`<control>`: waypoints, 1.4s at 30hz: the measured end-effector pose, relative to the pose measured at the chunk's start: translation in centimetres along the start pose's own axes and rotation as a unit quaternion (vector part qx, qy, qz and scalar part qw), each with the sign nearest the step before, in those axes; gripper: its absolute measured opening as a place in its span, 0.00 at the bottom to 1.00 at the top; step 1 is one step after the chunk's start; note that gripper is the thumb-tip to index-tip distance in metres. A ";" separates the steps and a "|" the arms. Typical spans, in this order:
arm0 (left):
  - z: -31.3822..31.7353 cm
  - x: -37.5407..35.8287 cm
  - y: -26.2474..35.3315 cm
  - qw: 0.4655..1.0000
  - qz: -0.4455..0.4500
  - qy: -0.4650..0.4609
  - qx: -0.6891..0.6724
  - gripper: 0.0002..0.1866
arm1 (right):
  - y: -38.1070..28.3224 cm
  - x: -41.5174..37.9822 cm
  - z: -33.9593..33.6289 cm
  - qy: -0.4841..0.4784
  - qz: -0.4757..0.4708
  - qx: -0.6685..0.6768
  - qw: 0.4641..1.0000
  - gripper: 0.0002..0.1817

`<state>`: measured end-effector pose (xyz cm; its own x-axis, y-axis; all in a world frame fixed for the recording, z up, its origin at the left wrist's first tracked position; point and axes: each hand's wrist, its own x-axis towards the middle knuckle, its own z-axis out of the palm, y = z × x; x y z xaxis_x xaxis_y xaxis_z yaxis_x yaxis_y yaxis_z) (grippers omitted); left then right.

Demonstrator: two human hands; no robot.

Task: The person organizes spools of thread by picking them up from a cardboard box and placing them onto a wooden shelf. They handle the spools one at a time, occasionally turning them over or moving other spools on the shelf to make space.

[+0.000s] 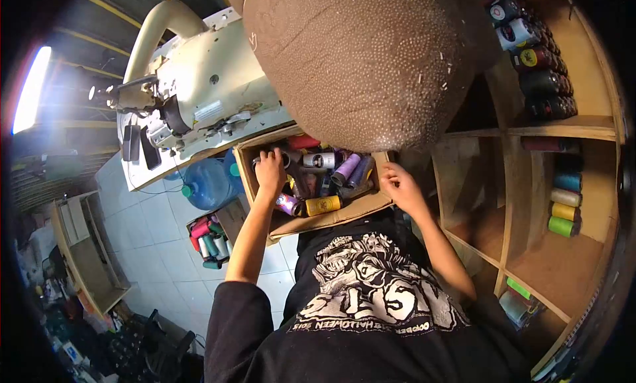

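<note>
While an industrial sewing machine [192, 98] looms at the left, a person's left hand [269, 173] reaches into a cardboard box [331, 218] crammed with thread spools [322, 205], fingers curled over something that cannot be made out from this angle. The right hand [401, 187], well apart from it, grips the box's right edge. Held against the body below a brown padded form [371, 65], the box could tilt under one-sided support and spill spools onto the tiled floor [159, 250], beside wooden shelves [563, 128]

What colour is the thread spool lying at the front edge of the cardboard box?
Yellow: the thread spool shows best in the head view.
</note>
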<state>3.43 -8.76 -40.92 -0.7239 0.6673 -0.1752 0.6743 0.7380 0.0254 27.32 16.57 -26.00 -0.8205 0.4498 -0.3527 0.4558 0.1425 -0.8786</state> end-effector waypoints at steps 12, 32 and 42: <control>-17.7 -17.0 1.2 0.633 -0.390 0.155 -0.650 0.25 | 5.5 10.3 23.8 -0.232 0.078 -0.292 0.925 0.43; -28.0 -6.1 3.2 0.101 0.060 0.031 -0.993 0.35 | -11.4 -6.9 -11.0 0.081 -0.083 0.358 0.927 0.23; -31.6 -5.8 3.9 0.005 0.061 0.013 -0.998 0.37 | -12.0 12.0 -22.9 0.547 -0.225 0.012 0.806 0.33</control>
<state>5.67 -6.58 -8.70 -0.7531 0.6558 -0.0538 -0.6562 -0.7545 -0.0121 19.87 40.44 -12.29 -0.0988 0.8674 0.4877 0.1791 0.4976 -0.8487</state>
